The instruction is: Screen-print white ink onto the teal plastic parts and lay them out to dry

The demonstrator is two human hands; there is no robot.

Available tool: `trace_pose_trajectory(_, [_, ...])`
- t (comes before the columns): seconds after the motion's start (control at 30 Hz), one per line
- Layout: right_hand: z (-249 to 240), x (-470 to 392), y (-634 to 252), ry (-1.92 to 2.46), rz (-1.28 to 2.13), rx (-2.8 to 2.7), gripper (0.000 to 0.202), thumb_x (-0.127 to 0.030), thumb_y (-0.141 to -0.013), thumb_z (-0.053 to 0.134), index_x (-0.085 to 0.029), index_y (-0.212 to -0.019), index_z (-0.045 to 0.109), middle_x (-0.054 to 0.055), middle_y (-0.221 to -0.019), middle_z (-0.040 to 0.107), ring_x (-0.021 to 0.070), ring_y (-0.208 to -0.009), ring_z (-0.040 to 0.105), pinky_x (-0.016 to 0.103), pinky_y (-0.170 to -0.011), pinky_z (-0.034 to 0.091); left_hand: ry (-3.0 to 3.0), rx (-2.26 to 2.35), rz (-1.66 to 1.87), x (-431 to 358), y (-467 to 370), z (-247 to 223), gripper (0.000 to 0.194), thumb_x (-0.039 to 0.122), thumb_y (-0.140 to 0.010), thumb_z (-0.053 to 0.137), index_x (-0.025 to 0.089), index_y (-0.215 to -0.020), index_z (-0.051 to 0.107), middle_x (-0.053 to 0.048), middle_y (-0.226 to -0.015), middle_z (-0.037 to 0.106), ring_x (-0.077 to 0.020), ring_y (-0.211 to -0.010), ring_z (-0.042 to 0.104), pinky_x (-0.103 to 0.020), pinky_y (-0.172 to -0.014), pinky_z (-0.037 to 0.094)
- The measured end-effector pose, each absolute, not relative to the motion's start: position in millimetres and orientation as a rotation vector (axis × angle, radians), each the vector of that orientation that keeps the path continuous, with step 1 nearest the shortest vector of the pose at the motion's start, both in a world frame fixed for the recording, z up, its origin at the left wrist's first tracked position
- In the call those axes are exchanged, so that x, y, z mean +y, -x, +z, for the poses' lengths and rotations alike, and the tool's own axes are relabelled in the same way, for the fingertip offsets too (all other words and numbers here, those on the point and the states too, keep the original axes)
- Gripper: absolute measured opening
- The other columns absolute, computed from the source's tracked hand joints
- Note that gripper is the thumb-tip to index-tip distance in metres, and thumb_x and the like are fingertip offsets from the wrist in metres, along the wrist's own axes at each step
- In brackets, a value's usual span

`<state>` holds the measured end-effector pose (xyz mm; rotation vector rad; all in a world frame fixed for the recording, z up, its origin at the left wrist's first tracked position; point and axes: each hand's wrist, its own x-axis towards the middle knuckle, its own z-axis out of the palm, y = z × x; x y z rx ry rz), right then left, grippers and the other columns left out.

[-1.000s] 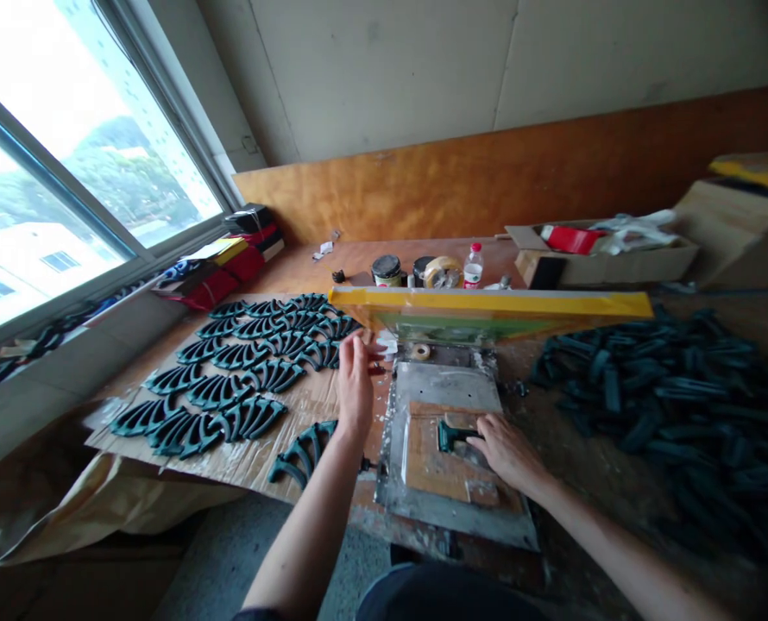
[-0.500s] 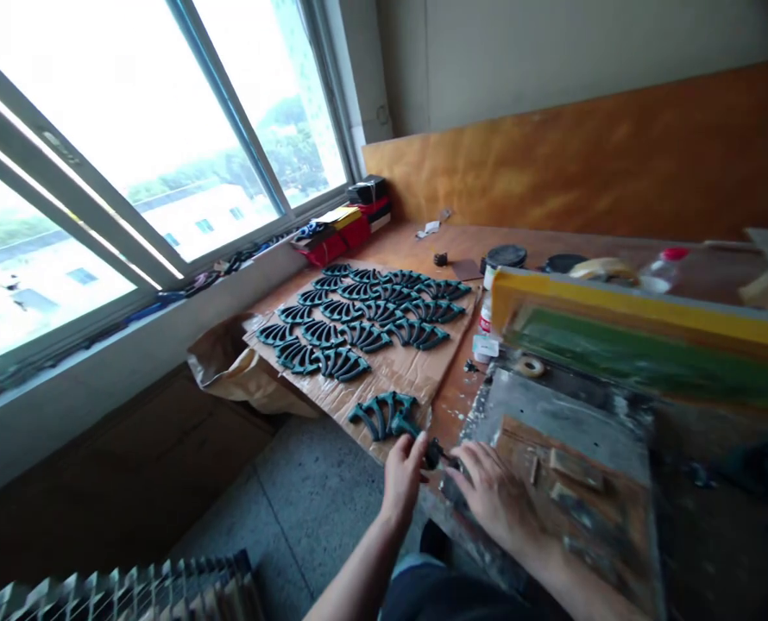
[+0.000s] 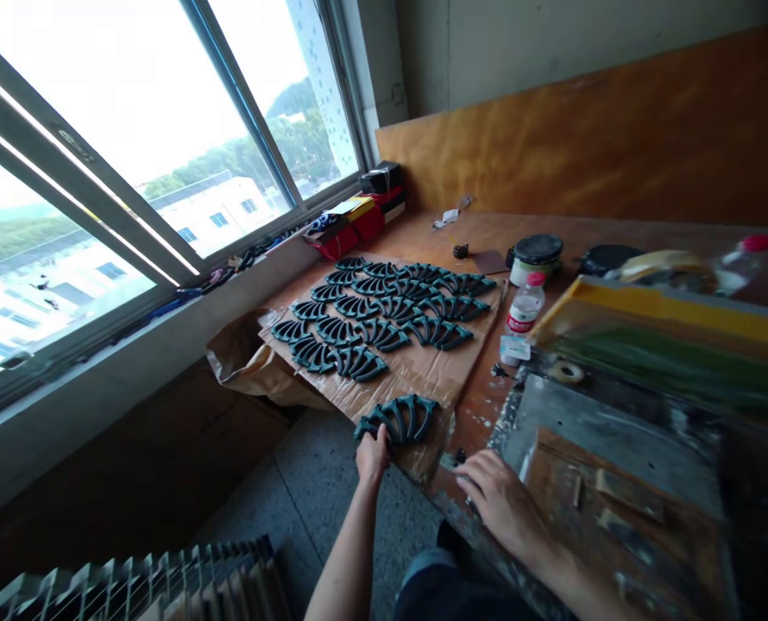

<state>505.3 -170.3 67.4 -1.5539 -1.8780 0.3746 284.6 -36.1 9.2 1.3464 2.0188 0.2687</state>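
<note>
My left hand (image 3: 374,455) is closed in a pinch at the near left end of a fan-shaped row of dark green curved pieces (image 3: 411,419), by the front edge of the cardboard. The fingertips are partly hidden against the piece there. My right hand (image 3: 495,490) is at the table's front edge, its fingers bent and close together. Just beyond its fingertips a small dark object (image 3: 460,455) shows; whether the fingers grip it I cannot make out. Several more dark green fans (image 3: 361,364) lie in rows on the cardboard sheet (image 3: 452,373).
A plastic bottle with a red label (image 3: 525,307) and a black-lidded tub (image 3: 537,259) stand right of the cardboard. Nearer is a grey board (image 3: 607,414) with a tape roll (image 3: 566,372). A brown paper bag (image 3: 245,366) hangs at the table's left edge.
My left hand has moved left, away from the right hand, to the left end of the near fan. That fan now looks fuller on its right. The view has shifted slightly.
</note>
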Motion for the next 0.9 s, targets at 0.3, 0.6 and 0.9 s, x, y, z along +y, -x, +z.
trace_pose_trajectory(0.3, [60,-208,-533,1.620,0.191,-1.687,0.034,-0.040,-0.099,0.041,-0.025,-0.088,0.069,0.006,-0.092,0.066,0.0232,-0.096,0.061,0.039,-0.085,0.052,-1.588,1.933,-0.051,14,-282,24,0.054,0.057,-0.090,0.037,0.012,-0.099,0.066,-0.017,-0.100,0.073,-0.0256,-0.091,0.071,-0.031,-0.081,0.050])
trace_pose_trajectory(0.6, [63,-227,-556,1.641,0.160,-1.671,0.032,-0.042,-0.097,0.045,-0.026,-0.089,0.071,0.005,-0.094,0.068,0.0226,-0.095,0.062,0.036,-0.083,0.053,-1.781,2.082,-0.005,-25,-296,44,0.065,0.059,-0.092,0.030,0.010,-0.122,0.059,-0.022,-0.125,0.062,-0.0305,-0.120,0.057,-0.039,-0.098,0.043])
trace_pose_trajectory(0.9, [64,-252,-575,1.669,-0.011,-1.630,0.040,-0.041,-0.099,0.036,-0.028,-0.087,0.071,0.003,-0.089,0.071,0.0190,-0.080,0.068,0.030,-0.072,0.058,-2.175,1.943,0.210,-58,-351,12,0.064,0.049,-0.076,0.067,0.026,-0.135,0.056,-0.010,-0.148,0.046,-0.0379,-0.136,0.035,-0.052,-0.110,0.028])
